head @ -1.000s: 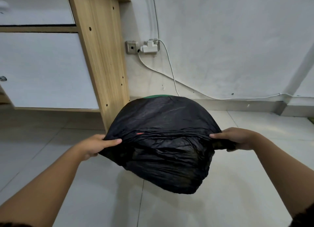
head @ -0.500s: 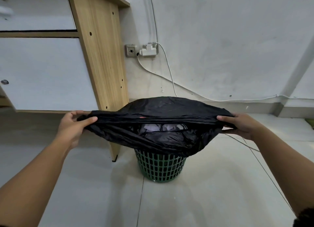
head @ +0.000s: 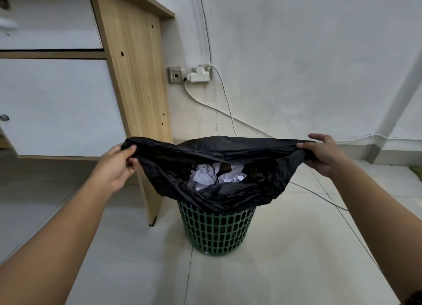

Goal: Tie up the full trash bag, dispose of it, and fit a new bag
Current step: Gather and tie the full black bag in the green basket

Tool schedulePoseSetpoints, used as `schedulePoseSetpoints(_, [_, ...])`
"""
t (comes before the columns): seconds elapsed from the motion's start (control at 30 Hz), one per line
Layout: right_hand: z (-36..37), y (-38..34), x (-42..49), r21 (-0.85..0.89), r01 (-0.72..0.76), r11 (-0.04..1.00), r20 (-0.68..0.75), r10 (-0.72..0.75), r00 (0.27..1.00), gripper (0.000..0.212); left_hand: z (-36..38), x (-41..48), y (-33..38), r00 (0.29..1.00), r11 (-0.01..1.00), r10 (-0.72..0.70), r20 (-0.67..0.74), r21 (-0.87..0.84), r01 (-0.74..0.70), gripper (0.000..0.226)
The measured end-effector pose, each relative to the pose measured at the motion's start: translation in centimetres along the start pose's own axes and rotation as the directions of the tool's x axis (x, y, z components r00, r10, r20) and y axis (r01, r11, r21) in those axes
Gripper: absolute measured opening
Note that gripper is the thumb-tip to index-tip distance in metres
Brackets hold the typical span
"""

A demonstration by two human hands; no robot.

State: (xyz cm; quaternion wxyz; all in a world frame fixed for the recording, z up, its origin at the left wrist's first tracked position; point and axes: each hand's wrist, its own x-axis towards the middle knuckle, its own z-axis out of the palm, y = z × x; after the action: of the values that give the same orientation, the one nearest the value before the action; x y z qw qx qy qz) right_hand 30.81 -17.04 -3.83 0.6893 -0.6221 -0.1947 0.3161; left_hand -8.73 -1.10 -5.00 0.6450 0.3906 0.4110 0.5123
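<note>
Nearest, the left hand (head: 118, 165) curls its fingers round one end of the rim of the black trash bag (head: 228, 191), while the right hand (head: 324, 155) pinches the opposite end under its thumb, one finger straight above. The bag's mouth is stretched wide between them, showing crumpled paper (head: 205, 174) inside, and its lower part sits in the green lattice bin (head: 217, 231) on the floor (head: 285, 259). Behind stand a wooden cabinet panel (head: 137, 88) and a wall socket (head: 175, 75).
</note>
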Motion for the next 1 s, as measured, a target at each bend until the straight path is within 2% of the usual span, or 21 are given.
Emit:
schedulePoseSetpoints(0.07, [0.4,0.0,0.4,0.081,-0.019,0.997,0.020,0.017,1.000,0.020,0.6,0.1,0.1,1.000,0.989,0.002,-0.011,-0.151,-0.004,0.017])
schedulePoseSetpoints(0.13, [0.6,0.4,0.8,0.197,-0.084,0.977,0.040,0.078,0.996,0.017,0.9,-0.1,0.0,0.999,0.969,0.005,0.049,-0.245,0.007,0.025])
schedulePoseSetpoints(0.2, [0.3,0.6,1.0,0.315,-0.132,0.940,0.068,0.116,0.991,0.018,0.8,-0.5,0.0,0.985,0.976,0.045,0.165,-0.218,-0.009,0.027])
schedulePoseSetpoints(0.23, [0.1,0.7,0.9,0.320,-0.139,0.937,0.110,0.109,0.988,0.018,0.6,-0.8,0.0,0.973,0.991,0.063,0.224,-0.125,-0.035,0.020])
schedulePoseSetpoints(0.27, [-0.2,0.6,0.7,0.289,-0.143,0.946,0.174,0.095,0.980,0.017,0.5,-1.0,0.0,0.962,0.996,0.079,0.261,0.027,-0.090,0.021])
schedulePoseSetpoints(0.3, [-0.4,0.5,0.5,0.227,-0.136,0.964,0.242,0.080,0.967,0.015,0.2,-1.0,-0.1,0.953,0.961,0.097,0.286,0.223,-0.165,0.033])
schedulePoseSetpoints(0.37, [-1.1,0.7,0.4,0.042,-0.074,0.996,0.352,0.055,0.935,0.021,-0.5,-1.0,-0.5,0.929,0.809,0.155,0.336,0.497,-0.315,0.060])
schedulePoseSetpoints(0.47, [-2.0,1.0,0.7,-0.308,0.112,0.945,0.478,0.052,0.877,0.053,-1.3,-0.6,-1.0,0.855,0.675,0.136,0.501,0.584,-0.450,0.097])
schedulePoseSetpoints(0.53, [-2.2,1.3,1.1,-0.456,0.256,0.852,0.511,0.015,0.859,0.056,-1.6,-0.3,-1.1,0.825,0.621,0.093,0.558,0.615,-0.486,0.112])
schedulePoseSetpoints(0.6, [-2.2,1.6,1.2,-0.500,0.343,0.795,0.532,-0.031,0.846,0.050,-1.5,-0.2,-1.1,0.813,0.612,0.117,0.570,0.604,-0.511,0.110])
schedulePoseSetpoints(0.67, [-2.3,1.7,1.2,-0.468,0.365,0.805,0.532,-0.073,0.844,0.039,-1.2,-0.3,-0.9,0.805,0.617,0.143,0.576,0.584,-0.528,0.094])
schedulePoseSetpoints(0.8, [-2.2,1.5,1.0,-0.337,0.270,0.902,0.479,-0.082,0.874,0.016,-0.2,-0.5,-0.6,0.823,0.649,0.178,0.540,0.564,-0.511,0.032])
schedulePoseSetpoints(0.83, [-2.3,1.5,1.0,-0.309,0.240,0.920,0.460,-0.076,0.884,0.012,0.0,-0.3,-0.8,0.837,0.663,0.190,0.514,0.562,-0.495,0.024])
schedulePoseSetpoints(0.93, [-2.5,1.5,1.1,-0.216,0.140,0.966,0.365,-0.053,0.930,0.022,-0.2,0.2,-1.1,0.891,0.795,0.231,0.392,0.452,-0.405,0.020])
schedulePoseSetpoints(1.0, [-2.7,1.6,1.2,-0.213,0.087,0.973,0.315,-0.015,0.949,0.010,-0.8,0.8,-1.2,0.900,0.906,0.212,0.380,0.268,-0.327,0.055])
